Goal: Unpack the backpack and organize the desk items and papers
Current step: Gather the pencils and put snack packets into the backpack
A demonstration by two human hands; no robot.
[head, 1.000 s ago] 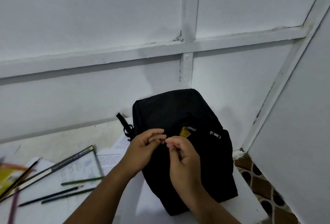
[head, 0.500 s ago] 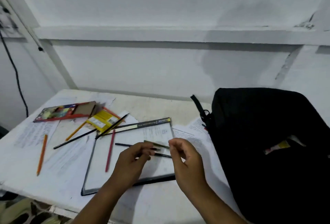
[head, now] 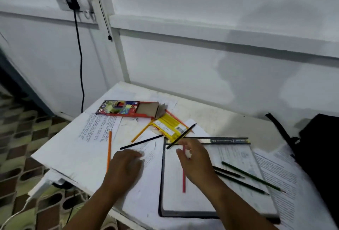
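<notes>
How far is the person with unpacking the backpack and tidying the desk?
Early stage. Done: little; the backpack stands at the desk's right edge, and whether it is emptied cannot be told. In hand: the right hand reaches over the pink pencil on the folder; the left hand rests on papers. Left: scattered pencils, the open pencil box, the yellow pack and loose sheets.
</notes>
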